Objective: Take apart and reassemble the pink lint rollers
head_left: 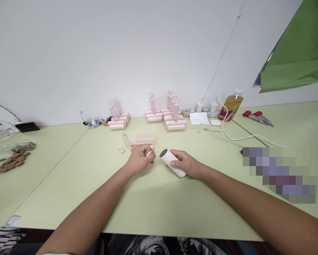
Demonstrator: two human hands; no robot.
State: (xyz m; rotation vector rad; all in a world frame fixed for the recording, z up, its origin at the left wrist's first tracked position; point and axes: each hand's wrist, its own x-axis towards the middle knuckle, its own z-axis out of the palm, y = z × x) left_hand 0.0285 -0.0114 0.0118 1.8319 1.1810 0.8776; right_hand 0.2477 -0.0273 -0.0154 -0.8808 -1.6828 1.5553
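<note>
My right hand (187, 163) is closed around a white lint roller refill (176, 166), tilted above the table with its brown hollow end towards my left hand. My left hand (141, 158) is closed, fingertips pinched together, with a small white bit showing at them that I cannot make out. Behind my left hand lies an open pink case (134, 145), partly hidden by the knuckles, and its clear pinkish lid (145, 138). Left of the case a translucent pink handle tube (125, 140) stands slightly tilted. A pink ring-topped cap (121, 149) lies beside it.
Pink lint rollers with upright handles stand in groups along the wall: left (118, 122), middle (154, 117) and right (175, 124). A power strip, white cable, paper (199, 118), drink bottle (231, 105) and red-handled tools (257, 117) sit at right. Brown discs (12, 162) lie far left.
</note>
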